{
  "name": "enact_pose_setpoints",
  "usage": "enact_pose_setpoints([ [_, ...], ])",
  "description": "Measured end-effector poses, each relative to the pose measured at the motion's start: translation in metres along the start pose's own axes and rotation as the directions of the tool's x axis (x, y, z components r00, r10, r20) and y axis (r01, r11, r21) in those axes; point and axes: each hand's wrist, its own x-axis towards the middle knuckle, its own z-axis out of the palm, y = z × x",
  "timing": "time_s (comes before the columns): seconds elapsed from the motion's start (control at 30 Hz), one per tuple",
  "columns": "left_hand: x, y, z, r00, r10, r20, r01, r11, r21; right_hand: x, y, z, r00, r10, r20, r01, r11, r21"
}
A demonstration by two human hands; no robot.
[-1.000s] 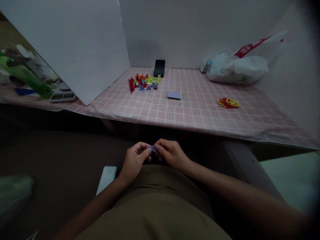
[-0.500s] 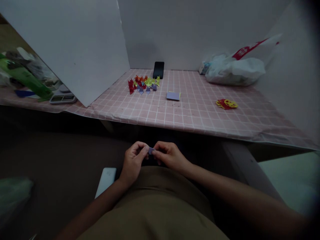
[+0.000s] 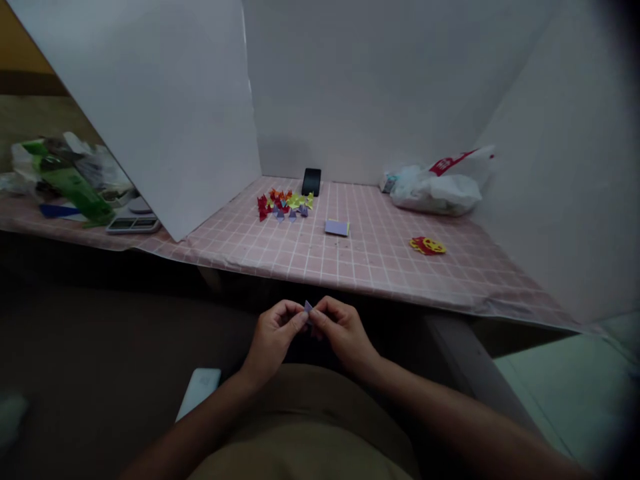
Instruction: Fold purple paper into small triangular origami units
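Observation:
A small purple piece of folded paper (image 3: pixel 307 307) is pinched between my two hands, above my lap and in front of the table edge. My left hand (image 3: pixel 274 333) grips its left side with thumb and fingers. On its right side, my right hand (image 3: pixel 345 330) pinches it the same way. One pointed corner of the paper sticks up between the thumbs; the rest is hidden by my fingers. On the table lie several small folded paper pieces (image 3: pixel 286 202) in red, orange, yellow and purple. Right of them sits a stack of purple and yellow paper sheets (image 3: pixel 337 228).
A dark phone (image 3: pixel 311 181) leans against the back panel. Farther right are a white plastic bag (image 3: pixel 437 193) and red and yellow cut-out shapes (image 3: pixel 427 246). A white panel (image 3: pixel 175 113) stands at the left, with a scale (image 3: pixel 134 222) and green bottle (image 3: pixel 75 190) beyond. A white power-bank-like block (image 3: pixel 199 390) lies beside me.
The view has tilted upward and shifted. Between my fingers the purple paper has turned, so a pointed corner now stands up. Both hands still hold it.

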Motion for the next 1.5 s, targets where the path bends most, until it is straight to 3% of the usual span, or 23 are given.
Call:
enact_pose_setpoints([
  [0.1,0.006,0.007,-0.002,0.999,0.009,0.032,-0.011,0.998,0.059,0.004,-0.005,-0.004,0.999,-0.003,0.045,0.0,0.998,0.056],
  [0.3,0.018,0.028,-0.005,0.98,0.007,0.2,-0.053,0.973,0.224,0.016,-0.019,-0.019,0.991,-0.052,0.122,0.057,0.998,-0.04],
  [0.53,0.032,0.04,0.009,0.958,0.037,0.284,-0.087,0.982,0.165,0.021,-0.03,-0.028,0.99,-0.14,-0.029,0.135,0.982,-0.136],
  [0.67,0.04,0.044,0.009,0.929,0.053,0.366,-0.112,0.983,0.142,0.026,-0.041,-0.036,0.994,-0.103,0.046,0.107,0.989,-0.103],
  [0.77,0.045,0.047,0.01,0.91,0.05,0.412,-0.118,0.983,0.141,0.032,-0.049,-0.043,0.988,-0.081,0.13,0.102,0.981,-0.167],
  [0.97,0.05,0.052,0.023,0.93,0.086,0.359,-0.11,0.993,0.048,0.038,-0.056,-0.047,0.976,-0.216,0.023,0.214,0.937,-0.275],
  [1.13,0.051,0.056,0.029,0.934,0.075,0.35,-0.087,0.996,0.018,0.04,-0.059,-0.051,0.984,-0.177,0.01,0.175,0.96,-0.22],
  [1.3,0.051,0.056,0.031,0.934,0.034,0.356,-0.056,0.997,0.054,0.039,-0.064,-0.061,0.988,-0.107,0.108,0.123,0.98,-0.158],
  [1.5,0.051,0.052,0.037,0.935,0.025,0.354,-0.062,0.994,0.092,0.038,-0.059,-0.071,0.986,-0.096,0.133,0.112,0.986,-0.12],
])
